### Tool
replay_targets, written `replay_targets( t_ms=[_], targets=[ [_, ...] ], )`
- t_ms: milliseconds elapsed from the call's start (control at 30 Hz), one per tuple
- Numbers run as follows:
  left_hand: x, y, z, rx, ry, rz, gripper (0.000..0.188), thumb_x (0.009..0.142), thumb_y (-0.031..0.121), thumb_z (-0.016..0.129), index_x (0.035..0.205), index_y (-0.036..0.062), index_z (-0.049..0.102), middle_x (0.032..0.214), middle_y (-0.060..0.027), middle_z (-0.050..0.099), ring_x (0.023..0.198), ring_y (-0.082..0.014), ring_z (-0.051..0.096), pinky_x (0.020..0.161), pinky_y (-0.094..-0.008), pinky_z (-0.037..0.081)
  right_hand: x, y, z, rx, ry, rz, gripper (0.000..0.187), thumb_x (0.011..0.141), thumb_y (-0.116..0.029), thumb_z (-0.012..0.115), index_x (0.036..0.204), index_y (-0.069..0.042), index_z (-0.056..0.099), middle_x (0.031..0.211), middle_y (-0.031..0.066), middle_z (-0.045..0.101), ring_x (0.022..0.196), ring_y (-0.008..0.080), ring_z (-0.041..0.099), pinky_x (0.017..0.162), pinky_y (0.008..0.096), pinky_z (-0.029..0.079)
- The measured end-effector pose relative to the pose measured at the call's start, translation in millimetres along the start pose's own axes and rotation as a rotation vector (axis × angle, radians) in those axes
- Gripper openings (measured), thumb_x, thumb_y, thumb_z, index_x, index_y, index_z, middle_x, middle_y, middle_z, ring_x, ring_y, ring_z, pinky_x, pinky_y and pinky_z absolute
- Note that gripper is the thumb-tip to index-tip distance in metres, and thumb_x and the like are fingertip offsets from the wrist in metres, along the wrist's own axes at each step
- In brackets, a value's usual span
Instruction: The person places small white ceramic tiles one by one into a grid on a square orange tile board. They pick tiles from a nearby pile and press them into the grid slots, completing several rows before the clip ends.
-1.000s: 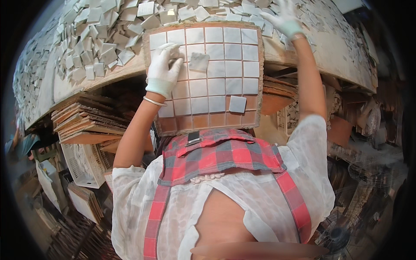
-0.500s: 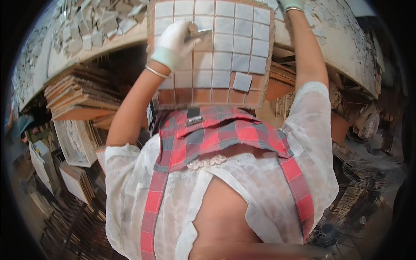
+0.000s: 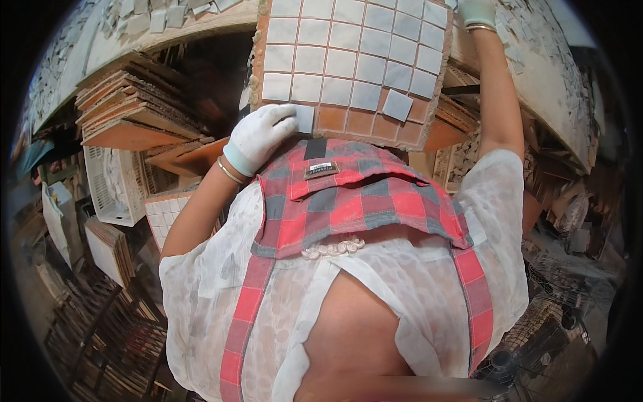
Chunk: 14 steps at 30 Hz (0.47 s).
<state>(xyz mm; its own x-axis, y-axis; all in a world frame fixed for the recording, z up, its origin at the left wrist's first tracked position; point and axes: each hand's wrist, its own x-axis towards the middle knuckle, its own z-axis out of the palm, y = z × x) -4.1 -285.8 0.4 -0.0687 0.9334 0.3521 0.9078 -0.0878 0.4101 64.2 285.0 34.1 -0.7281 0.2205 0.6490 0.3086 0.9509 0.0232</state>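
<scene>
My left hand [image 3: 262, 137], in a white glove with a pale green cuff, is at the near left corner of a square grid board [image 3: 386, 126]. Its fingers are closed on the left side of a small white tile [image 3: 305, 119], which lies over the nearest row. White square tiles [image 3: 339, 63] fill the farther rows, while brown cells show in the near row. One loose tile [image 3: 397, 105] sits askew near the board's right side. My right hand [image 3: 477, 11], gloved too, reaches to the table beyond the board's far right corner; the top edge cuts off its fingers.
Heaps of loose tiles [image 3: 161, 18] cover the table at the far left, with more at the right. Below the table's left edge are stacked boards [image 3: 127, 100] and a white plastic crate [image 3: 110, 187]. A wire fan guard [image 3: 569, 295] is at the lower right.
My left hand has come down from the board's middle to its near left corner with a tile. In the picture the board has shifted up and right. My right hand remains at the far right.
</scene>
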Motion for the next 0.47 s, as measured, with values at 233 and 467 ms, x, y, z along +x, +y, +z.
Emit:
replay_targets(
  t_ms=[233,467],
  targets=[
    [6,-3,12,-0.058,-0.013,-0.022,0.028,0.083,0.012,0.077,0.109,0.0071,0.070,0.119,-0.0116,0.066,0.107,-0.0327,0.067,0.091,-0.0425,0.056,5,-101,-64,0.229,0.236,-0.220,0.014,0.089,-0.005,0.073,0.102,-0.005,0.079,0.099,0.0158,0.074,0.091,0.0347,0.071,0.083,0.0423,0.058],
    [26,-23,-1,0.158,0.147,0.024,0.038,0.091,0.015,0.077,0.128,0.0118,0.072,0.126,-0.0108,0.071,0.110,-0.0341,0.069,0.096,-0.0479,0.055,-46,-206,-38,0.686,-0.134,-0.039,0.022,0.087,-0.013,0.078,0.107,-0.008,0.083,0.119,0.0168,0.077,0.117,0.0301,0.071,0.105,0.0410,0.054]
  ],
)
